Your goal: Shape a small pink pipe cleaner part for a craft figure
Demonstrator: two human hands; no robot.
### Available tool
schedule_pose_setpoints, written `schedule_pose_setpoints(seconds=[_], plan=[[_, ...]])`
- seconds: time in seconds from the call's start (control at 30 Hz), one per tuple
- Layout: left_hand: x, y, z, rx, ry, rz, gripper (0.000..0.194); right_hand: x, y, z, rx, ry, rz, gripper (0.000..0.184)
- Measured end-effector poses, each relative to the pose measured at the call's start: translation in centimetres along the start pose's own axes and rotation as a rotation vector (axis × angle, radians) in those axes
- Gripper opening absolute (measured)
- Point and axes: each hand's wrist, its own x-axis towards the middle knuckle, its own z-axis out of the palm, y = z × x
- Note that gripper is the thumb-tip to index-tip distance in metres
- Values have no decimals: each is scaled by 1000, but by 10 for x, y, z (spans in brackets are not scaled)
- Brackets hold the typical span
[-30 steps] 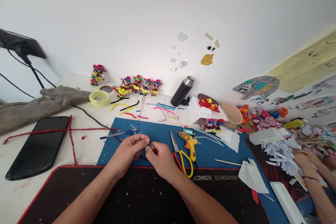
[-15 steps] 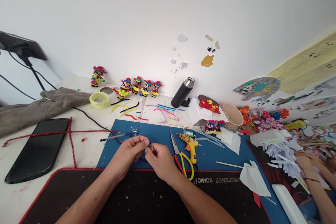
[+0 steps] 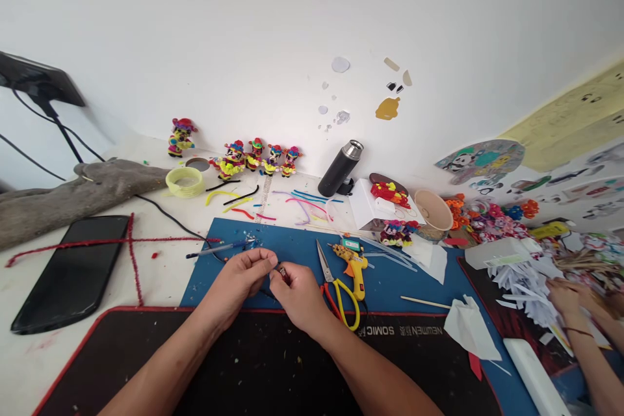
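My left hand [image 3: 247, 276] and my right hand [image 3: 298, 292] meet over the blue mat [image 3: 385, 286], both with fingers pinched closed. Between the fingertips is a small dark piece [image 3: 281, 271], mostly covered, too small to name. It shows at the right hand's thumb and finger; whatever the left pinch holds is hidden. Just right of my right hand lie scissors [image 3: 336, 286] with yellow and red handles, and beside them a yellow glue gun [image 3: 357, 273]. A pen [image 3: 214, 251] lies to the left of my left hand.
Colourful pipe-cleaner figures [image 3: 234, 159] stand along the wall, with loose pipe-cleaner pieces [image 3: 305, 201] before them. A black thermos [image 3: 341, 169] stands behind the mat. A phone [image 3: 73, 273] lies left under red pipe cleaners [image 3: 166, 240]. At right, another person's hands [image 3: 568, 299] are among paper strips.
The view has shifted very slightly. My hands stay together at nearly the same spot, still pinched, with the right fingers turned a little.
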Motion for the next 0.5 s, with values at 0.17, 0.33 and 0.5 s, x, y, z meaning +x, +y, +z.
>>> schedule_pose_setpoints(seconds=[0.17,0.33,0.5], plan=[[-1,1,0,-11,1,-9,46,-1,-1,1,13,-2,10,33],[-1,2,0,-16,4,-12,48,0,0,2,28,12,8,35],[-3,2,0,-22,10,-3,47,-2,3,-1,163,-67,19,40]])
